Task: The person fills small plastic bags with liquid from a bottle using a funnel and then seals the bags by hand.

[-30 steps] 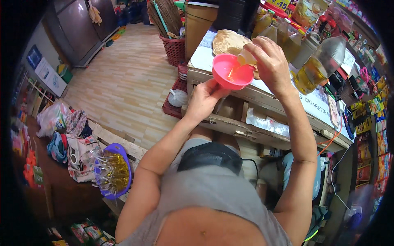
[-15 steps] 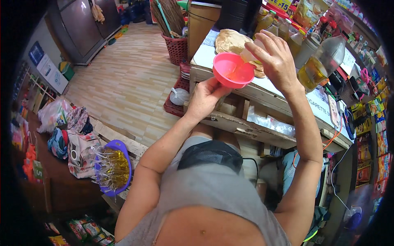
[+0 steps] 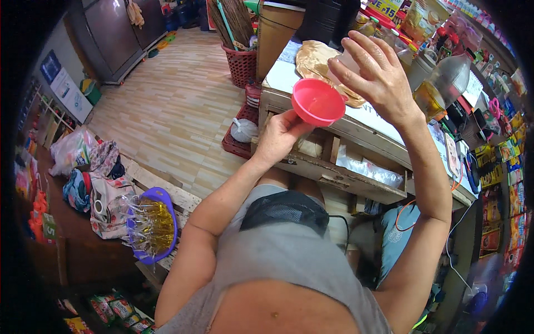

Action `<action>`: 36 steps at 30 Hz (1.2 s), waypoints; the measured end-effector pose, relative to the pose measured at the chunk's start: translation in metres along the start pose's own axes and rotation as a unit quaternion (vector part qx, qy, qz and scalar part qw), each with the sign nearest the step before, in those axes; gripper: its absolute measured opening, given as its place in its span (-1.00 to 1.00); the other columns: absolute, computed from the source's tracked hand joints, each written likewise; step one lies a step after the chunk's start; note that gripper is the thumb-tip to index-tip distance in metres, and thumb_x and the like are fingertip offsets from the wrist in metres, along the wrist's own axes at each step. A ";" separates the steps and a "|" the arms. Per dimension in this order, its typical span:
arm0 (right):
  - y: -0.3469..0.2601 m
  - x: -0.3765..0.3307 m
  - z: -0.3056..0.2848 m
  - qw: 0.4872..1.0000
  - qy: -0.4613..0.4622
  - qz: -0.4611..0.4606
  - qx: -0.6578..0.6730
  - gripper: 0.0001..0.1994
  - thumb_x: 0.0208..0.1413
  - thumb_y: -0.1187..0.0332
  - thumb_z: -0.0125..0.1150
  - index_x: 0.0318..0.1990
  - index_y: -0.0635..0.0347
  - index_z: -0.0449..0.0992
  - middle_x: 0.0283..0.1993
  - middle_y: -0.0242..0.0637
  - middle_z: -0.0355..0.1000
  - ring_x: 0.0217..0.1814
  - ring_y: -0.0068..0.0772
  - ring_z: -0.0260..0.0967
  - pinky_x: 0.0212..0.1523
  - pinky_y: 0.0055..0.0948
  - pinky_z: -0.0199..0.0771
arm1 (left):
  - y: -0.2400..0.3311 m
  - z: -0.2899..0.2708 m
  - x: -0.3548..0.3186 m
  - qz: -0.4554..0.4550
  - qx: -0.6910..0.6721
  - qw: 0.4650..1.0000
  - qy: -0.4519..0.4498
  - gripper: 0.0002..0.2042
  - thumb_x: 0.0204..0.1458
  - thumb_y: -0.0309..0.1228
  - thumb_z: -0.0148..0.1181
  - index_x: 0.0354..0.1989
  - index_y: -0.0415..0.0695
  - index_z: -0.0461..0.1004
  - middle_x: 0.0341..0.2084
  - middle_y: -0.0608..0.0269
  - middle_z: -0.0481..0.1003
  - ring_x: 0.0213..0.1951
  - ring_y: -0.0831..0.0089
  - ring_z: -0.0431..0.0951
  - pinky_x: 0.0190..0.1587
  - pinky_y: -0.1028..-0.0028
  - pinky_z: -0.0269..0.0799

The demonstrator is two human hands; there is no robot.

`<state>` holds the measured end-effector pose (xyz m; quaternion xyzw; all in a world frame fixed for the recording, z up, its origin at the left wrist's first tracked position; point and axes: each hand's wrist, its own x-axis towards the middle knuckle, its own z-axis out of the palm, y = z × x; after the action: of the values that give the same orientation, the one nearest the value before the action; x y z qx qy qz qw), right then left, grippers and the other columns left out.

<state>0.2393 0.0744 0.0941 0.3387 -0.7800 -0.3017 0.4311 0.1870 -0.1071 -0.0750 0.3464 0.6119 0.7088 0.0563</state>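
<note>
Left hand [image 3: 278,137] pinches pink funnel [image 3: 319,103] from below, mouth up near counter [image 3: 280,78] edge, likely for catching drips; right hand [image 3: 381,80] grips small clear cup [image 3: 347,60] beside funnel's rim, presumably for draining.

"What colours stand out?"
"A bright pink funnel [image 3: 318,103], a grey top [image 3: 278,256] and a purple basin [image 3: 161,195]."
"And the patterns?"
"Pink floral on pale fabric [image 3: 105,222]; beige-and-brown plank strips across the floor [image 3: 167,111]."
</note>
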 end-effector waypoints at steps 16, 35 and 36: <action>-0.007 0.020 -0.007 0.998 -0.032 -0.055 -0.003 -0.61 -0.13 0.27 0.16 -0.04 -0.12 0.45 0.10 -0.22 0.30 0.21 -0.18 0.21 0.15 -0.14 0.25 | -0.003 -0.002 -0.003 -0.032 -0.050 0.998 -0.014 -0.77 0.04 -0.53 0.13 -0.10 -0.25 0.46 -0.26 0.25 0.55 -0.20 0.56 0.48 -0.06 0.51 0.35; -0.010 0.029 -0.003 0.998 0.016 -0.046 0.033 -0.70 -0.19 0.38 0.19 -0.20 0.02 0.46 -0.03 -0.29 0.34 0.18 -0.27 0.23 0.14 -0.21 0.25 | -0.012 -0.003 -0.002 -0.025 -0.067 0.997 -0.027 -0.77 0.04 -0.53 0.13 -0.10 -0.25 0.45 -0.25 0.24 0.54 -0.17 0.56 0.48 -0.04 0.51 0.35; -0.010 0.028 -0.003 0.998 0.016 -0.046 0.032 -0.70 -0.19 0.38 0.19 -0.20 0.02 0.45 -0.03 -0.29 0.34 0.18 -0.27 0.23 0.14 -0.21 0.25 | -0.012 -0.004 -0.002 -0.030 -0.061 0.997 -0.032 -0.76 0.04 -0.57 0.12 -0.09 -0.27 0.44 -0.22 0.21 0.54 -0.15 0.52 0.49 -0.02 0.50 0.36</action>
<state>0.2332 0.0455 0.1011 0.3928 -0.7659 -0.2904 0.4180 0.1823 -0.1081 -0.0863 0.3462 0.5756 0.7313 0.1181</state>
